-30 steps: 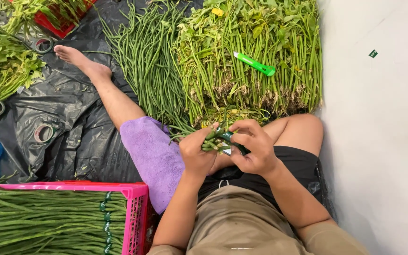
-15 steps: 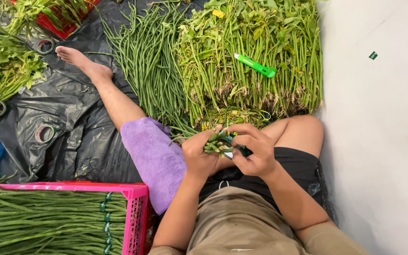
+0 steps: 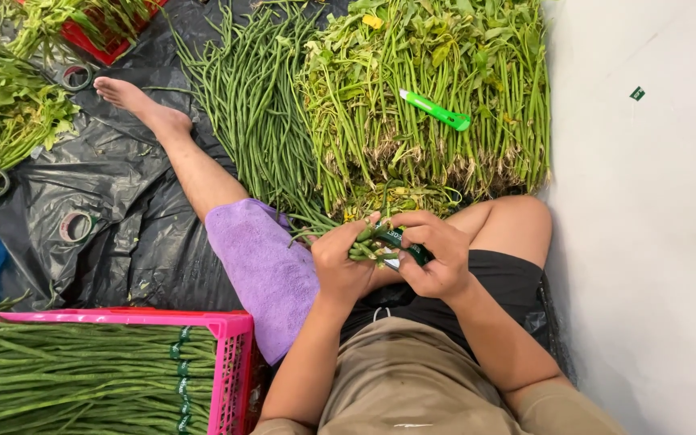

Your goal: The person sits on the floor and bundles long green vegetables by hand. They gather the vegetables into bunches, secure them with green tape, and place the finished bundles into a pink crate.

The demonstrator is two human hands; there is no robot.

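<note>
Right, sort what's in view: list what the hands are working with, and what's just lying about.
In use: left hand, right hand, bean bundle, green tape.
Lying about: green cutter, pink crate, purple cloth, tape rolls, leafy greens.

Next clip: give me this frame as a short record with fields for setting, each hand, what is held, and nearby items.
setting: person seated on black plastic sheet, legs out, beside a white wall
left hand: closed around a small bundle of long beans
right hand: on the same bundle, fingers on a green band at its end
lap: purple cloth over the left thigh
ahead: loose long beans; leafy stemmed greens with a green cutter lying on top
lower left: pink crate of banded bean bundles
far left: tape rolls
</note>
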